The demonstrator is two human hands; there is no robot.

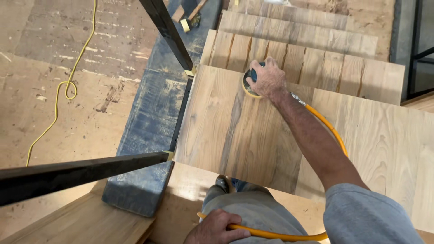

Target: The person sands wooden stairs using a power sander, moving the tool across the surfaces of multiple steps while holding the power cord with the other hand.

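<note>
two hands at work on wooden stairs

right hand [267, 77] presses a sander [250, 82] onto the far stair tread [226, 131]; left hand [216, 229], near, is closed around the orange hose [332, 131].

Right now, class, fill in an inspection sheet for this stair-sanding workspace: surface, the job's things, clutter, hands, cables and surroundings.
Surface: wooden stair tread, bare, with a dark grain streak.
Job's things: round sander with a yellow pad, resting on the far edge of the tread.
Clutter: wood scraps at the far end of the blue sheet.
Hands: right hand on top of the sander; left hand closed around the orange hose.
Cables: orange hose runs from the sander along the right arm; thin yellow cord loops on the floor.
Surroundings: black metal rails, plywood floor, more treads beyond.
</note>
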